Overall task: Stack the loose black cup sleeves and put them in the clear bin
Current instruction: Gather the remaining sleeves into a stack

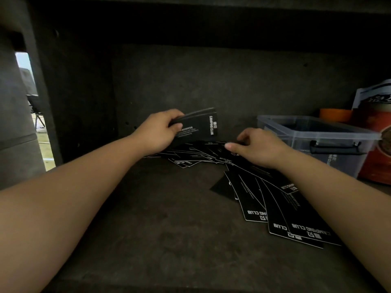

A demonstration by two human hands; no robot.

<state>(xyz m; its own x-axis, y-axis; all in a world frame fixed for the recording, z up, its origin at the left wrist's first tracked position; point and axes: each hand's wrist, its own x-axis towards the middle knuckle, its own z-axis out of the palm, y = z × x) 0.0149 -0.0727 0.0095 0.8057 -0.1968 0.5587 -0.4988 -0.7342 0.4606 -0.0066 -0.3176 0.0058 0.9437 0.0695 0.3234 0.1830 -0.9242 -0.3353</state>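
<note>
Left hand [157,132]: raised above the shelf, fingers curled round a small stack of black sleeves [197,126], thumb on top, the stack's printed end pointing right.
Loose sleeves [275,199]: scattered flat and overlapping on the dark shelf [148,218], from under the left hand across to the near right, white "CAMPING CLUB" print showing.
Right hand [259,148]: lowered onto the pile, fingers curled, thumb and fingertips pinching the edge of one loose sleeve.
Clear bin [317,132]: at the right on the shelf, lid off, dark handle facing forward, some black sleeves seen through its wall.
Orange box [378,149]: just right of the bin.
</note>
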